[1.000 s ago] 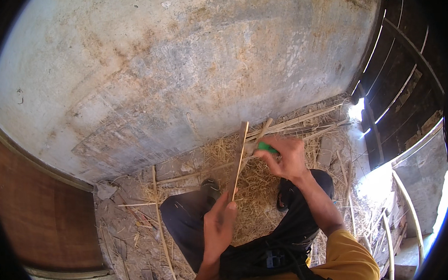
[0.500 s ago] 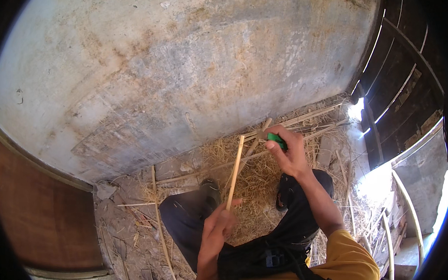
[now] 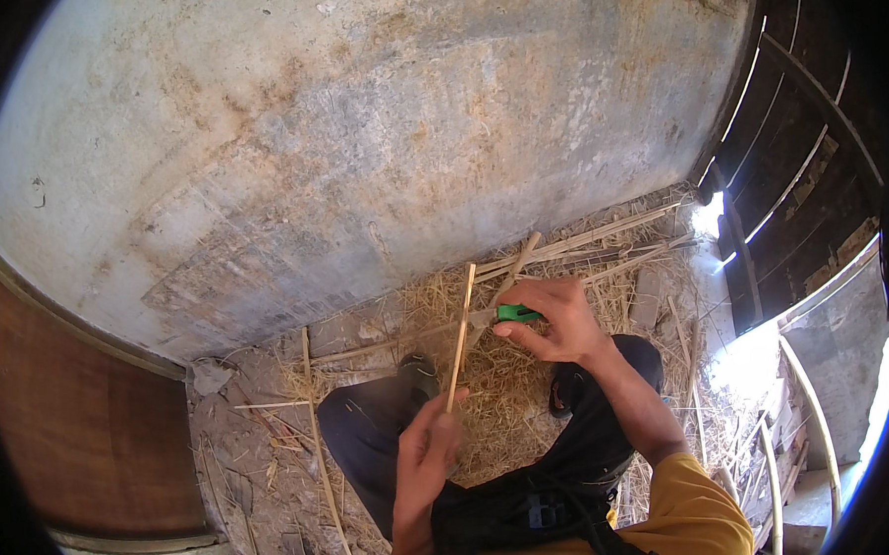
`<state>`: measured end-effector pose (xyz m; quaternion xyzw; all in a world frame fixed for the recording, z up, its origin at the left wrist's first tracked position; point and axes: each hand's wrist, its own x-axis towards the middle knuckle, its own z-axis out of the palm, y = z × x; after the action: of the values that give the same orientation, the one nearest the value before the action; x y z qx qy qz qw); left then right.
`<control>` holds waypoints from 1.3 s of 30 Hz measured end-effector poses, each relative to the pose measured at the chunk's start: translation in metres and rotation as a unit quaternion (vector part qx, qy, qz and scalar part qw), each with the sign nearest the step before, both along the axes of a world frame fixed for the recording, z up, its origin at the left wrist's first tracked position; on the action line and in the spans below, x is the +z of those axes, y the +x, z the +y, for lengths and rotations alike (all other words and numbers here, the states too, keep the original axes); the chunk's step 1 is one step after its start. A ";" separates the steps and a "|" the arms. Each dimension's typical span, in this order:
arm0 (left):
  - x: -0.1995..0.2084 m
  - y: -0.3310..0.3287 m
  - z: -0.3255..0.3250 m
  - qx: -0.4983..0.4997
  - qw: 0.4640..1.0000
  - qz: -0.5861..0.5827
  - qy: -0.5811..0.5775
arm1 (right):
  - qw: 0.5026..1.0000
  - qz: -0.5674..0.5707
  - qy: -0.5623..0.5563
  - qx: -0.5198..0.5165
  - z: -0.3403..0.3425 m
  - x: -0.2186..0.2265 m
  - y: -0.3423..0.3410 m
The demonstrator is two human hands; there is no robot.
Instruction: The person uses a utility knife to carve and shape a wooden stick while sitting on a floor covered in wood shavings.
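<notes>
My left hand point(image 3: 427, 452) is closed round the lower end of a thin bamboo strip point(image 3: 461, 336), which stands up at a slight tilt. In my right hand point(image 3: 556, 320) is a knife with a green handle point(image 3: 518, 314), pinched between thumb and fingers. Its short, blurred blade points left and lies close beside the upper half of the strip; I cannot tell whether they touch. Below the hands, pale shavings point(image 3: 504, 384) cover the ground between my feet.
Several long bamboo strips point(image 3: 601, 233) lie along the foot of a stained wall point(image 3: 409, 150). A brown panel point(image 3: 83, 412) stands at the left. Dark slats point(image 3: 786, 153) are at the right, with bent poles point(image 3: 815, 410) below them. My knees flank the shavings.
My right hand has moved left with the knife, bringing the blade from right of the strip to beside it. The strip has tilted a little to the left.
</notes>
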<state>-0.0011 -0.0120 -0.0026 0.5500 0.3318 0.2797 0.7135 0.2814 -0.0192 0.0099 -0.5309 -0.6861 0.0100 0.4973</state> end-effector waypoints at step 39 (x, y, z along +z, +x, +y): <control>-0.006 0.001 -0.007 0.032 0.988 0.082 0.130 | 0.992 0.014 -0.015 -0.126 -0.004 0.001 0.003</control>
<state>-0.0004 -0.0188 -0.0086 0.6483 0.3673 0.2972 0.5970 0.2842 -0.0228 0.0109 -0.6202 -0.6067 -0.0344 0.4961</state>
